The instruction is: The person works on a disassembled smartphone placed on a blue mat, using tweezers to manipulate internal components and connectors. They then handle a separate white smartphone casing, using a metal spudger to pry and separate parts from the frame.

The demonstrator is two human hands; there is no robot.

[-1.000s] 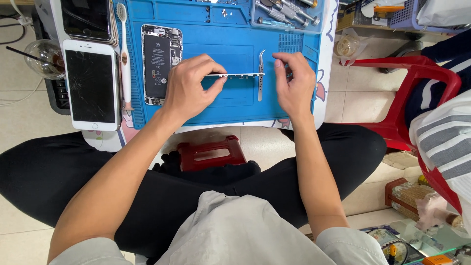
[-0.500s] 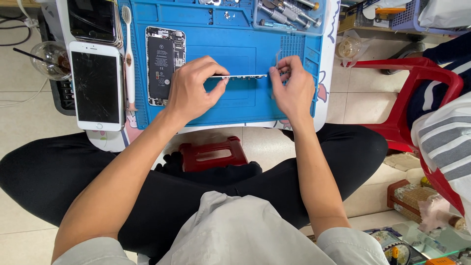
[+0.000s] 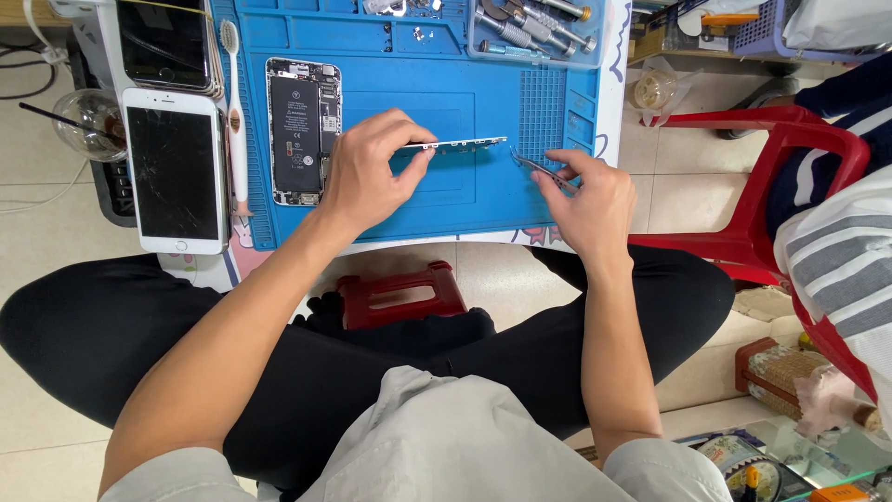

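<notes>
My left hand (image 3: 370, 169) holds a thin phone screen panel (image 3: 457, 144) edge-on above the blue work mat (image 3: 483, 200). My right hand (image 3: 587, 197) grips metal tweezers (image 3: 539, 168) just to the right of the panel's free end, not touching it. An opened phone body (image 3: 303, 130) with its battery showing lies on the mat left of my left hand.
A white phone with a cracked screen (image 3: 175, 172) and a white toothbrush (image 3: 233, 102) lie at the mat's left edge. A tray of metal tools (image 3: 534, 26) sits at the top. A red plastic stool (image 3: 780, 186) and a person in a striped sleeve (image 3: 836, 260) are at right.
My right hand let go of the panel's right end and drew back to the right with the tweezers. The left hand keeps the panel on its own.
</notes>
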